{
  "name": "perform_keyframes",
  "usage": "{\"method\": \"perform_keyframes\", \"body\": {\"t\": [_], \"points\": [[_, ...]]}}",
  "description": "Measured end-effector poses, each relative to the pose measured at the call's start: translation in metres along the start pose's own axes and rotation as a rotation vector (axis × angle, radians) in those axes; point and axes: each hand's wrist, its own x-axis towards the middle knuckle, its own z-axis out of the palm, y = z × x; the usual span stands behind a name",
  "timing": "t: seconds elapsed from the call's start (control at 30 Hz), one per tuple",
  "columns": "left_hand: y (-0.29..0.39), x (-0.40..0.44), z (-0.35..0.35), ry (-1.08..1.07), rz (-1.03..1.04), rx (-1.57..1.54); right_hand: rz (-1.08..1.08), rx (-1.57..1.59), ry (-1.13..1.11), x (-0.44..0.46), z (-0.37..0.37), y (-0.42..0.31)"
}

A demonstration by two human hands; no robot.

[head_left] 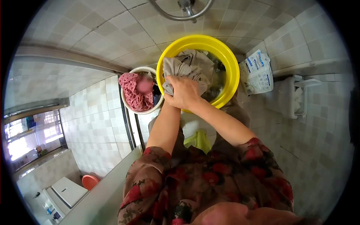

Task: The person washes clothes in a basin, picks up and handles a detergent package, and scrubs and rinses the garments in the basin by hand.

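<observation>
A wet grey-beige piece of cloth [197, 67] lies bunched in the yellow basin [231, 71], partly in cloudy water. My right hand [185, 91] is closed on a fold of this cloth near the basin's left rim. Beneath it, my left hand [169, 100] is mostly covered; only the part by the wrist shows, and its fingers are hidden. Darker material sits in the water on the basin's right side.
Left of the basin, a white bucket [139, 111] holds pink patterned cloth [132, 92] and dark cloth. A white-blue detergent pouch [258, 73] stands to the right, near a bin [290, 98]. Above hangs a metal shower hose [170, 17]. Something yellow-green [200, 140] is between the legs.
</observation>
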Motion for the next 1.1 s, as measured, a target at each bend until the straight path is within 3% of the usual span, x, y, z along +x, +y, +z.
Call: {"method": "perform_keyframes", "body": {"t": [0.03, 0.1, 0.13, 0.2, 0.23, 0.3, 0.37, 0.4, 0.47, 0.53, 0.57, 0.6, 0.63, 0.67, 0.7, 0.73, 0.77, 0.83, 0.87, 0.93, 1.03, 1.07, 1.1], "points": [[0.003, -0.002, 0.0, 0.118, -0.039, 0.033, 0.006, 0.007, 0.006, 0.005, 0.001, 0.006], [0.001, -0.007, 0.002, 0.355, -0.119, 0.097, 0.271, -0.195, -0.008, 0.031, 0.0, 0.029], [0.0, -0.001, 0.023, 0.349, -0.121, 0.106, 0.368, -0.115, 0.101, 0.041, -0.004, 0.046], [-0.003, 0.012, 0.079, 0.827, -0.207, 0.355, 0.457, -0.019, 0.207, 0.056, -0.005, 0.082], [0.002, 0.003, 0.047, 0.853, -0.283, 0.327, 0.393, 0.025, 0.257, 0.055, -0.001, 0.098], [0.006, 0.007, 0.066, 0.814, -0.287, 0.29, 0.318, 0.059, 0.317, 0.061, 0.001, 0.12], [0.019, 0.017, 0.095, 0.711, -0.282, 0.235, 0.574, 0.526, 0.351, 0.067, 0.004, 0.132], [0.025, 0.016, 0.103, 0.717, -0.275, 0.235, 0.614, 1.057, 0.342, 0.065, -0.003, 0.125], [0.036, 0.011, 0.113, 0.771, -0.184, 0.178, 0.727, 1.477, 0.119, 0.057, -0.026, 0.099], [0.04, 0.002, 0.095, 0.698, -0.113, 0.184, 0.599, 0.976, -0.049, 0.052, -0.019, 0.073], [0.043, -0.003, 0.073, 0.696, -0.065, 0.226, 0.374, 0.504, -0.057, 0.042, -0.02, 0.042], [0.046, -0.009, 0.051, 0.694, -0.02, 0.264, 0.108, 0.455, -0.054, 0.025, -0.01, 0.027], [0.045, -0.015, 0.029, 0.259, -0.014, -0.014, 0.013, 0.367, -0.167, 0.009, -0.015, 0.002], [0.043, -0.013, 0.035, 0.255, -0.019, -0.028, -0.101, 0.182, -0.067, -0.008, -0.006, -0.015], [0.041, -0.011, 0.052, 0.391, -0.032, -0.003, -0.091, 0.119, -0.183, -0.02, -0.007, -0.027], [0.039, -0.011, 0.061, 0.529, -0.046, 0.024, -0.236, 0.052, -0.031, -0.026, 0.004, -0.028], [0.034, -0.013, 0.046, 0.532, -0.048, 0.013, -0.196, 0.083, -0.014, -0.024, 0.008, -0.022], [0.015, -0.013, 0.009, 0.247, 0.181, 1.438, -0.043, -0.016, 0.016, 0.0, 0.01, 0.003], [0.01, -0.011, 0.024, 0.248, 0.183, 1.432, 0.068, -0.148, 0.03, 0.017, 0.006, 0.021], [0.004, 0.001, 0.068, 0.832, -0.325, 0.171, 0.329, -0.132, 0.193, 0.044, -0.007, 0.059], [-0.003, 0.006, 0.08, 0.907, -0.268, 0.155, 0.27, -0.135, 0.331, 0.038, -0.008, 0.075], [-0.002, 0.011, 0.084, 0.895, -0.212, 0.113, 0.262, -0.139, 0.321, 0.034, -0.011, 0.061], [-0.003, 0.007, 0.064, 0.78, -0.098, 0.26, 0.233, -0.053, 0.168, 0.023, -0.019, 0.032]]}}
